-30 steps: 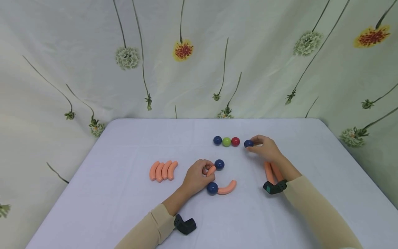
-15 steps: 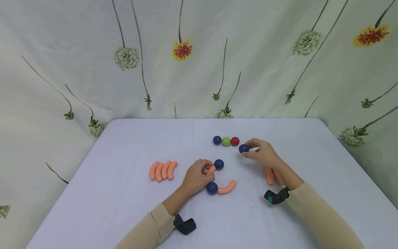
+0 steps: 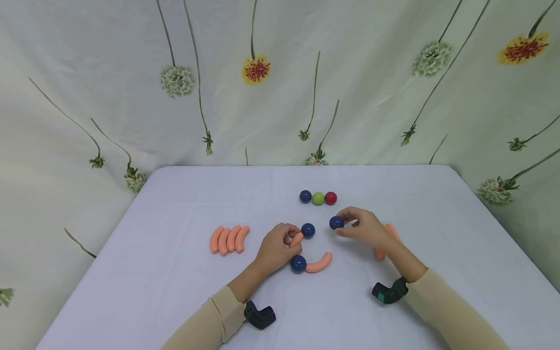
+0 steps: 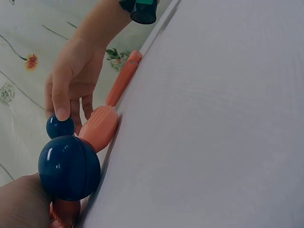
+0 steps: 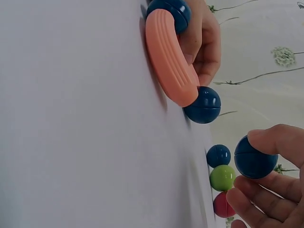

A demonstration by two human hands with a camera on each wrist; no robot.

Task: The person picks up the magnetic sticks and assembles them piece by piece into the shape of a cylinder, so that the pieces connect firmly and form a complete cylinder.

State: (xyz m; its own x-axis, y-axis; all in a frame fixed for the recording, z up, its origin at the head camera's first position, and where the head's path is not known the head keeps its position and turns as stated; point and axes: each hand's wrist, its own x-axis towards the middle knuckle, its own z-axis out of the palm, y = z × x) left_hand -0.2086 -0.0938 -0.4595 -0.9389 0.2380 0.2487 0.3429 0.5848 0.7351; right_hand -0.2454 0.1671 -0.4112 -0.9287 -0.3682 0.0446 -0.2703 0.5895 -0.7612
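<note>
My left hand (image 3: 275,248) pinches a curved orange building rod (image 3: 296,239) between thumb and fingers. One end of that rod meets a blue ball (image 3: 308,230); a second blue ball (image 3: 298,264) sits by the thumb. From this second ball another curved orange rod (image 3: 319,263) runs to the right, ribbed along its side in the right wrist view. My right hand (image 3: 364,227) pinches a third blue ball (image 5: 255,157) by thumb and fingertips, above the table and right of the joined pieces. A seam circles this ball.
Behind stand a blue ball (image 3: 305,197), a green ball (image 3: 318,198) and a red ball (image 3: 330,198) in a row. Several curved orange rods (image 3: 226,241) lie side by side at left. Straight orange rods (image 3: 392,231) lie partly hidden under my right forearm, on the white-covered table (image 3: 175,291).
My right hand has brought the blue ball from beside the red ball leftward and toward me, closer to the joined pieces. My left hand has stayed in place.
</note>
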